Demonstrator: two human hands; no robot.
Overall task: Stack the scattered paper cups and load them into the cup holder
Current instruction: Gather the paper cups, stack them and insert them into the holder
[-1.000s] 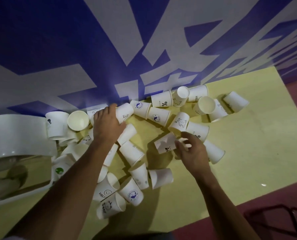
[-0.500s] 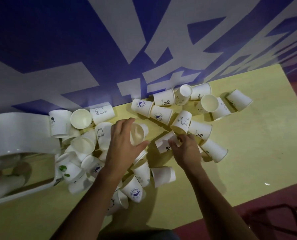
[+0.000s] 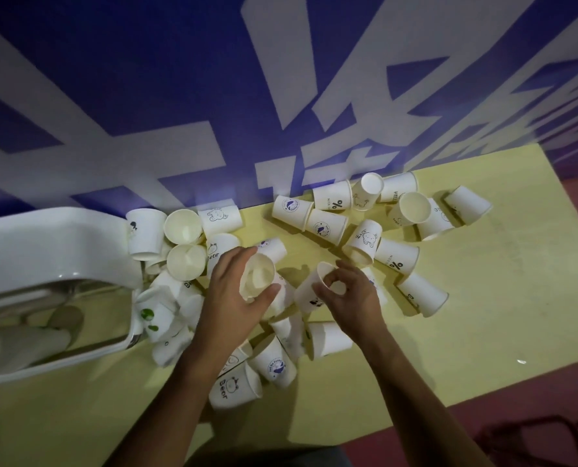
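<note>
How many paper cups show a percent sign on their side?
2. One percent-sign cup is at the table's far edge by the blue wall; the second percent-sign cup is nearer, just beyond the right hand. Turned or buried cups may hide more.

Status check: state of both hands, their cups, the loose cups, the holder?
Left hand, gripping a cup
Right hand, pinching a cup's rim
Left-hand cup, mouth facing camera
Right-hand cup, tilted, not nested yet
Loose cups, scattered, mostly tipped over
Cup holder, far left, contents unclear
</note>
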